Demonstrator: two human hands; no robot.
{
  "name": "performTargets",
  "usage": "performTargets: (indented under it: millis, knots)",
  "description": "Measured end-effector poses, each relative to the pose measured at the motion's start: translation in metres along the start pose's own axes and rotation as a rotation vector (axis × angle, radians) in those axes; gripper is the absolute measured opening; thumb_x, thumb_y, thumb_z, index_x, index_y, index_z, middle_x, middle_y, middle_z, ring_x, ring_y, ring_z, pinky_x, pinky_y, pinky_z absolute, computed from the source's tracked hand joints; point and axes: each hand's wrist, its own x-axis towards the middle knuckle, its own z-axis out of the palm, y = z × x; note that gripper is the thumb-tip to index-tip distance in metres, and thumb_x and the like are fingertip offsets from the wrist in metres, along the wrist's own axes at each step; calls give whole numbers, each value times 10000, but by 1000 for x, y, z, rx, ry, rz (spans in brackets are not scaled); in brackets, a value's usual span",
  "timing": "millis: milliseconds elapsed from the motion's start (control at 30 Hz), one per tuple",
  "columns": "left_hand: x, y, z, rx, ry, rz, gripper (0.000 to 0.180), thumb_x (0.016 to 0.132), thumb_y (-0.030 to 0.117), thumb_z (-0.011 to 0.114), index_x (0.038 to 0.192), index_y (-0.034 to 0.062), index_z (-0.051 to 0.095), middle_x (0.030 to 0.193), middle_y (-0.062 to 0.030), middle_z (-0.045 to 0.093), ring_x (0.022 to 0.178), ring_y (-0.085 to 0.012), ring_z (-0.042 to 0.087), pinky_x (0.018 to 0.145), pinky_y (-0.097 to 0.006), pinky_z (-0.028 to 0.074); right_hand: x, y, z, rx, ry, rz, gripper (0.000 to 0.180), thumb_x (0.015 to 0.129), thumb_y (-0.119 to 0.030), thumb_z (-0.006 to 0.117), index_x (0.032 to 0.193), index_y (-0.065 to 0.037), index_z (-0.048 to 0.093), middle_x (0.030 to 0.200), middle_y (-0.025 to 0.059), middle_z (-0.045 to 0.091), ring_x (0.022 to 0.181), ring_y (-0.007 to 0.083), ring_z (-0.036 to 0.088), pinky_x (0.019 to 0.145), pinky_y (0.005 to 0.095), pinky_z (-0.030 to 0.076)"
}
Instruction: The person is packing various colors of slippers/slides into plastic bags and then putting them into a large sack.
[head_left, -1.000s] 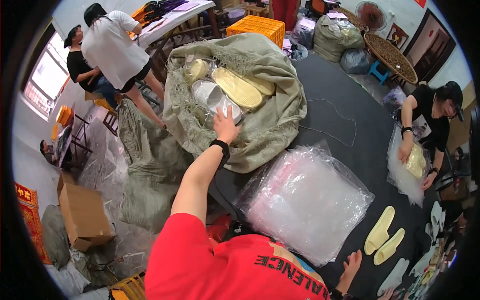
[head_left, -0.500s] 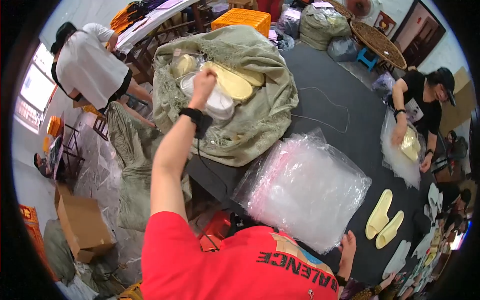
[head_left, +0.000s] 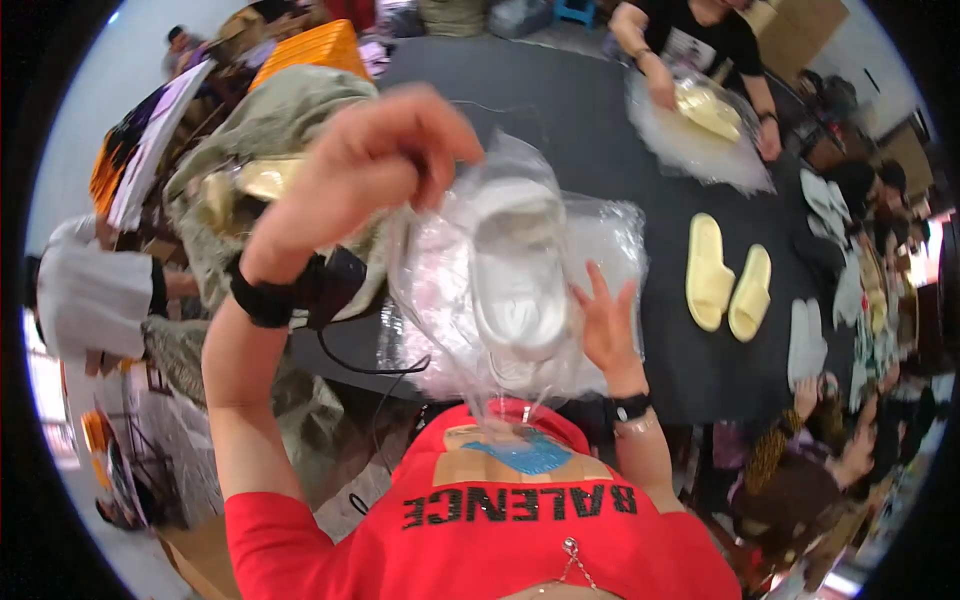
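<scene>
A pair of white slippers (head_left: 520,275) in a clear plastic bag is in front of me, over a stack of flat clear bags (head_left: 615,225). My left hand (head_left: 385,155), raised and blurred, has its fingers curled on the bag's left edge. At the bag's right side, my right hand (head_left: 608,325) has its fingers spread; I cannot tell whether it touches the plastic. Left of the stack, yellow slippers (head_left: 270,178) lie on a green woven sack (head_left: 330,95), partly hidden by my left arm.
A pair of yellow slippers (head_left: 705,275) lies on the dark table (head_left: 600,130), right of the stack. Beyond, a co-worker (head_left: 690,40) handles bagged yellow slippers (head_left: 708,110). Grey slippers (head_left: 805,340) and more people are at the right. An orange crate (head_left: 315,50) stands behind the sack.
My left hand has brought the bagged white slippers from the sack to over the bag stack. My right hand has come up from the stack's near edge beside them. The view has shifted right.
</scene>
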Motion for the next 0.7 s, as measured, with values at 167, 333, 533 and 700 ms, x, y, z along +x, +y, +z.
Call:
performTargets:
  millis: [167,333,533,700]
  knots:
    - [-19,-91,51,701,-69,91,320,674,-118,431,927,10,580,756,-98,559,700,-232,550,678,-304,428,12,18,-40,46,390,128,622,876,-390,465,1382,-211,151,1162,71,452,940,196,469,813,384,392]
    - [-68,-131,45,840,467,91,288,697,-113,495,944,22,556,928,-107,578,826,-242,574,737,-305,440,-7,15,-32,-189,446,-79,543,815,-235,583,1280,-81,347,1111,28,484,963,140,457,765,355,398]
    - [-155,-192,67,-80,857,-499,222,871,161,477,1059,43,481,916,-33,529,778,-119,521,657,-254,424,5,23,-34,-407,514,48,564,811,-287,584,1283,-82,354,1066,24,489,948,138,458,746,336,397]
    - [-169,-227,81,-552,619,-851,457,901,414,388,1112,16,463,963,-80,571,816,-155,539,683,-282,431,16,25,-29,-486,562,31,488,809,-314,585,1207,-94,408,992,12,499,893,131,466,720,328,406]
